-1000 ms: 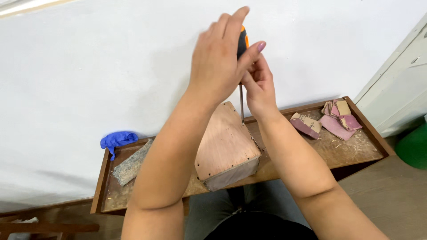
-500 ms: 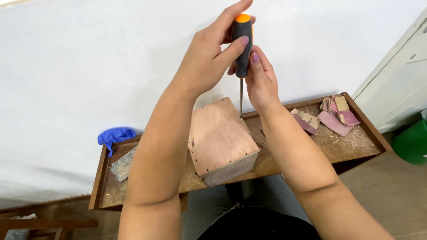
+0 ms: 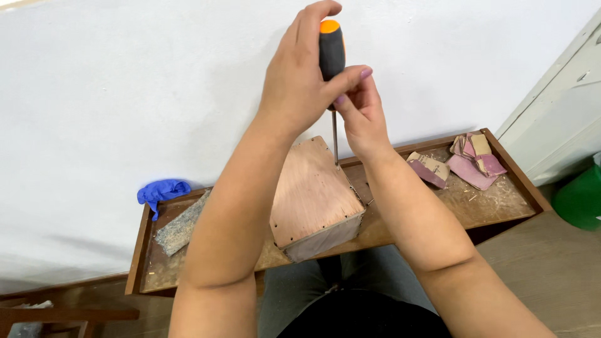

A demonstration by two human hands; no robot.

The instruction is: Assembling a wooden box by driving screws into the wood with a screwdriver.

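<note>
My left hand [image 3: 297, 75] is wrapped around the top of a screwdriver [image 3: 332, 47] with a black and orange handle, held upright. My right hand [image 3: 360, 116] pinches the lower handle and upper shaft from the right. The thin metal shaft runs down to the far edge of a plywood box [image 3: 313, 194], which sits tilted on a long wooden tray [image 3: 501, 206]. Small holes line the box's top panel along its edges.
A blue glove [image 3: 161, 191] lies at the tray's far left corner beside a grey sanding block [image 3: 181, 222]. Pink and tan sandpaper scraps [image 3: 466, 159] lie at the right end. A white wall is behind, a green bin [image 3: 579, 200] at right.
The screwdriver has turned in my hands; my left hand's grip has shifted so the orange cap shows. The view has drifted slightly and the box sits a little differently in frame.
</note>
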